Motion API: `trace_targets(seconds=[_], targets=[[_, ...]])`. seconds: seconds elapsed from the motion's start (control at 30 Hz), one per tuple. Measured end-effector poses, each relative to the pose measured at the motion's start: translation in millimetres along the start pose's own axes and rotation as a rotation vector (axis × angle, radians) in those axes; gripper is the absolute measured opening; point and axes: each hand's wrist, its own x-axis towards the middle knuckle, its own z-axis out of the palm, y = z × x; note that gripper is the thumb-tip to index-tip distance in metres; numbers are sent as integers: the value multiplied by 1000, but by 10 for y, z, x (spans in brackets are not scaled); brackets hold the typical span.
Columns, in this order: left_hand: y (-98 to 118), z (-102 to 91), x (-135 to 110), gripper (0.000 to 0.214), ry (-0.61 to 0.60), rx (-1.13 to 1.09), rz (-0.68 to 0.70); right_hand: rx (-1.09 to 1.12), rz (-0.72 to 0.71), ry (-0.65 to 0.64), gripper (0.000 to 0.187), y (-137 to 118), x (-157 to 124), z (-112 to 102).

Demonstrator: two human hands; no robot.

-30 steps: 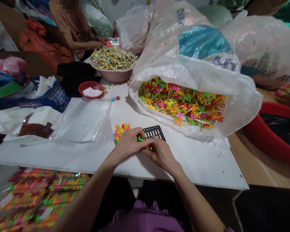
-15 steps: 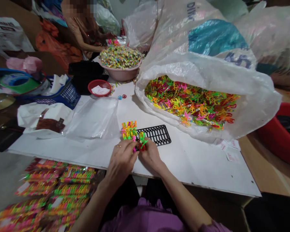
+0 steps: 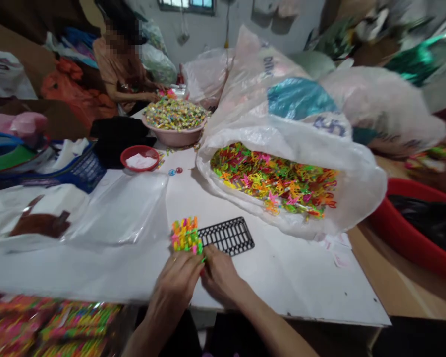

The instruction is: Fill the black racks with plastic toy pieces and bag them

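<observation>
In the head view we see our left hand (image 3: 174, 281) and right hand (image 3: 222, 271) meeting at the near-left side of the black rack (image 3: 228, 236), fingers bent — we cannot tell whether either grips anything, as the fingertips are partly hidden. Colourful plastic pieces (image 3: 186, 234) sit in rows at the rack's left end, on the white table (image 3: 290, 277). Beyond, a white sack (image 3: 360, 181) gapes around bright trinkets (image 3: 275, 181).

At far left, a co-worker (image 3: 111, 72) in a peach shirt is beside a pink basin (image 3: 176, 138) heaped with small multicoloured pieces. Nearer, a red bowl (image 3: 127, 154) with white contents sits right of a blue openwork basket (image 3: 92, 171). An orange plastic bag (image 3: 69, 96) slumps at far left. A red tub (image 3: 397, 240) holding black plastic (image 3: 431, 213) stands at right.
</observation>
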Motion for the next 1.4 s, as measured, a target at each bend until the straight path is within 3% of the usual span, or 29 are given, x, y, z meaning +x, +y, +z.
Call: trace_targets(seconds=[0.07,0.13,0.23,0.3,0.43,0.53,0.63,0.7,0.83,0.9,1.03,1.13,1.27,1.4], targets=[[-28,-1,-62,18,-16,8,48,72,-97,-114,12,138,3,-188],[-52,-16,-115,20,-65,0,71,45,-119,-127,14,329,99,-496],[-62,-42,-140,18,-123,-21,59,-248,79,124,25,655,458,-1004],[-55,-42,-135,16,-107,-16,29,-477,191,197,34,843,785,-1239],[-49,-2,-163,15,-60,-6,9,-668,195,84,32,1063,1283,-1407],[-69,25,-230,17,-48,19,-37,-670,202,72,27,1132,1294,-1454],[-102,36,-271,20,-51,39,34,-680,204,155,31,1105,1021,-1451],[-113,39,-263,22,-61,68,88,-670,121,204,30,1019,786,-1342],[-69,20,-205,23,-96,111,139,-580,-240,20,26,805,434,-920],[-20,-10,-195,22,-103,102,134,-509,-285,-17,24,741,328,-756],[79,-74,-227,19,-103,69,28,-414,13,163,20,668,206,-667],[113,-78,-250,18,-111,45,-13,-406,226,176,25,584,228,-639],[128,-85,-231,19,-140,33,2,-393,399,169,26,511,373,-549],[110,-220,-59,14,-55,-16,-89,-247,489,206,20,576,398,-528]])
